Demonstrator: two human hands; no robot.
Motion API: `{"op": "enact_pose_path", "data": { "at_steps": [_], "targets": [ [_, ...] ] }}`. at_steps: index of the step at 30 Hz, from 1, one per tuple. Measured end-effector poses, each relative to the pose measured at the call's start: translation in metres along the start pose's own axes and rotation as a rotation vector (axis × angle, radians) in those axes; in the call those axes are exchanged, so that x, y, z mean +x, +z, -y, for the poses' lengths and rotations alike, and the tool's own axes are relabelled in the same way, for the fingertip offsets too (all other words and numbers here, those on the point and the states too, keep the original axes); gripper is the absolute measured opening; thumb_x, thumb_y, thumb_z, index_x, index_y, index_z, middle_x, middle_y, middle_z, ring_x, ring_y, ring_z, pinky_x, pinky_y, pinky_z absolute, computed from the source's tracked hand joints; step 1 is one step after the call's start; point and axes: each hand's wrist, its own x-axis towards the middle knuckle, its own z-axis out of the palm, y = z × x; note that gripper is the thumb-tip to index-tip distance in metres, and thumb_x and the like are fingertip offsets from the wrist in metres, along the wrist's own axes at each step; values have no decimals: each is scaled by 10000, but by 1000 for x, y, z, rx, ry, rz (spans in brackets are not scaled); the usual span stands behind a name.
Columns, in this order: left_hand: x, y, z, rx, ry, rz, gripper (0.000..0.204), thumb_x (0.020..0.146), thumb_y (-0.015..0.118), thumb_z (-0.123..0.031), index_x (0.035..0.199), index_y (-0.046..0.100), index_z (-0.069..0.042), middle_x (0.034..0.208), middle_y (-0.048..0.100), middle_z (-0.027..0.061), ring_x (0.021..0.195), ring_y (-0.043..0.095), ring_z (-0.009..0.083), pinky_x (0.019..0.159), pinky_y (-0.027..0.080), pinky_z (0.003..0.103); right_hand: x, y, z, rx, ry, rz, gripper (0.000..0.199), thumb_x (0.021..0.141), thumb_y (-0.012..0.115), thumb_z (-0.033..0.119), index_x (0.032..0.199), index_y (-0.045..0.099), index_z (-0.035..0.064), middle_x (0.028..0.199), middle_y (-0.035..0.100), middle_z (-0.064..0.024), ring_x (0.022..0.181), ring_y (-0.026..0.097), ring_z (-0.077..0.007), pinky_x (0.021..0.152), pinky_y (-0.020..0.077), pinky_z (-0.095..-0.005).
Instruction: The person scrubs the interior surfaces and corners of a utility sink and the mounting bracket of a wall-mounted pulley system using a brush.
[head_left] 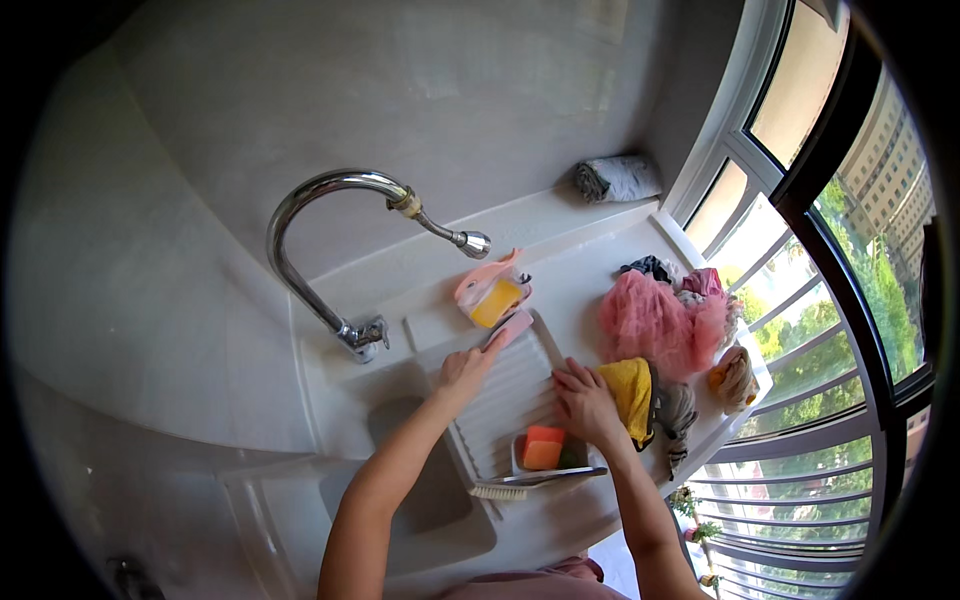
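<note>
My left hand reaches to the far end of a ribbed washboard. Its fingers are closed on a pale pink, bar-like block, partly covered by them. Just beyond lies a pink soap dish or pouch with a yellow bar in it. My right hand rests with fingers spread on the washboard's right edge, holding nothing. It lies beside a yellow cloth. An orange-red sponge sits in a small compartment at the near end, next to something dark green. A brush with white bristles lies below.
A curved chrome faucet arches over the sink basin on the left. Pink tulle and several crumpled clothes, including a grey one, lie on the right counter. A rolled grey cloth sits on the back ledge. Windows line the right.
</note>
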Motion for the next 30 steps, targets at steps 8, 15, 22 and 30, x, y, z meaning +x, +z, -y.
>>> {"op": "enact_pose_path", "data": {
  "at_steps": [8,15,22,30],
  "targets": [
    [21,-21,14,-86,86,119,612,874,427,-61,1441,275,-235,774,656,203,689,655,370,608,523,474,-1,2,-1,21,-6,-16,368,781,597,194,1089,627,-5,1269,548,-80,1297,390,-288,1058,311,-439],
    [22,-18,3,-144,22,165,542,930,434,-178,1445,278,-243,958,658,182,828,645,375,696,514,440,-3,2,-1,19,11,-11,383,780,597,194,1106,619,-5,1262,548,-89,1298,387,-290,1060,307,-439],
    [10,-19,-15,-258,187,119,453,961,413,-274,1408,357,-222,877,660,192,768,642,393,673,507,463,-4,4,-3,23,13,0,392,778,605,204,1113,619,1,1268,539,-88,1300,384,-291,1064,303,-439],
    [13,-32,-17,-20,158,143,514,889,459,-110,1384,385,-227,783,652,191,693,659,345,597,527,446,-2,3,-1,13,7,-18,377,784,607,191,1116,624,14,1255,554,-89,1286,402,-300,1053,317,-441]
  ]
}}
